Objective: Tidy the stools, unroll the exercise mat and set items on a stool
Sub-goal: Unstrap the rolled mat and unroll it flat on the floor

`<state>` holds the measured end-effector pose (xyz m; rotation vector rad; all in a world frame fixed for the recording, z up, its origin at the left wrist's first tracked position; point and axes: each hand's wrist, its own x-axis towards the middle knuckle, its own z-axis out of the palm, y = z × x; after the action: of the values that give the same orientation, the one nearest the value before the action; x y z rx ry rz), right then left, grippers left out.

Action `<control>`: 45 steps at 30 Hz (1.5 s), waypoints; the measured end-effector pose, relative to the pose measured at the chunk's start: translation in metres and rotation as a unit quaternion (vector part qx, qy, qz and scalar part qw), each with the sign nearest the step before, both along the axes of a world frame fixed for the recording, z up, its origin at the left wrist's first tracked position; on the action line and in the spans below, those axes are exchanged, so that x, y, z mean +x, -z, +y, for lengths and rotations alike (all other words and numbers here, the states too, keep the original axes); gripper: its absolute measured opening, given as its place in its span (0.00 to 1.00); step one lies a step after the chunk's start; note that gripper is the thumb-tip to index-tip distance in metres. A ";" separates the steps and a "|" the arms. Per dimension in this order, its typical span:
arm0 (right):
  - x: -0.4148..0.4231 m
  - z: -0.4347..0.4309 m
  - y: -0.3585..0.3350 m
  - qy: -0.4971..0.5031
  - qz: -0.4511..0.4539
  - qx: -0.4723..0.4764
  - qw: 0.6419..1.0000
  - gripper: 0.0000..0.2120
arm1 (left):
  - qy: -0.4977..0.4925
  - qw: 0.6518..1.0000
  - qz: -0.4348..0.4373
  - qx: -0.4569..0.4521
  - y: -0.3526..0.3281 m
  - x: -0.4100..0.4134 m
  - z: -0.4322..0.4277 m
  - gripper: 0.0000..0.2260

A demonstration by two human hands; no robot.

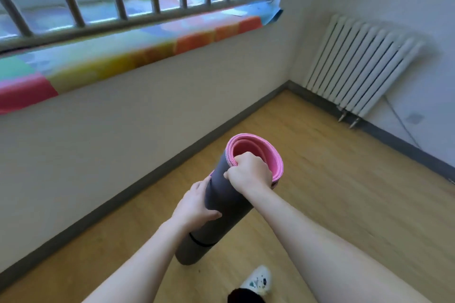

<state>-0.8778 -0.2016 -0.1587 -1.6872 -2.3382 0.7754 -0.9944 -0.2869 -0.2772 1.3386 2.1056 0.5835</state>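
Observation:
A rolled exercise mat (221, 206), dark grey outside and pink inside, stands nearly upright and a little tilted over the wooden floor. A black strap circles it near the bottom end. My right hand (250, 171) grips the pink top rim, fingers hooked into the roll's opening. My left hand (195, 203) wraps the roll's left side at mid-height. No stool is in view.
A wall with a grey skirting runs along the left, under a barred window with a colourful padded sill (128, 56). A white radiator (362, 69) hangs on the right wall. My foot in a white shoe (258, 280) is on the wooden floor (332, 179) below the mat.

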 end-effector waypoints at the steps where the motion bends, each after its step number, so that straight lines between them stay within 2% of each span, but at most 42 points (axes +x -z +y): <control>1: 0.002 0.023 0.001 0.014 0.001 0.002 1.000 0.03 | 0.014 1.000 -0.002 0.004 0.002 0.001 0.026 0.43; 10: 0.037 0.266 0.017 0.122 0.017 -0.037 0.992 0.05 | 0.094 0.995 0.026 -0.019 0.016 0.023 0.294 0.39; 15: 0.053 0.374 0.013 0.162 0.008 -0.010 0.987 0.04 | 0.122 0.992 0.037 0.017 0.012 0.041 0.419 0.38; 19: 0.059 0.441 0.017 0.183 -0.008 0.006 0.983 0.09 | 0.116 0.992 0.045 0.016 0.013 0.047 0.497 0.40; 25: 0.066 0.571 0.035 0.253 0.018 0.030 0.967 0.15 | 0.156 0.986 0.057 0.003 0.036 0.046 0.625 0.41; 31: 0.060 0.704 0.068 0.346 0.064 -0.022 0.936 0.08 | 0.196 0.978 0.072 -0.010 0.065 0.037 0.754 0.43; 35: 0.077 0.761 0.100 0.406 0.097 -0.059 0.907 0.15 | 0.204 0.977 0.066 -0.014 0.073 0.044 0.819 0.48; 40: 0.121 0.796 0.172 0.456 0.086 -0.094 0.881 0.13 | 0.307 0.949 0.073 -0.002 0.125 0.101 0.873 0.46; 45: 0.202 0.811 0.227 0.517 0.056 -0.049 0.853 0.05 | 0.377 0.919 0.112 -0.031 0.187 0.171 0.891 0.50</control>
<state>-0.6762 0.6089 -0.3861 -2.4204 -0.9897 0.6947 -0.8230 0.6037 -0.4644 2.0793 1.5454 0.0323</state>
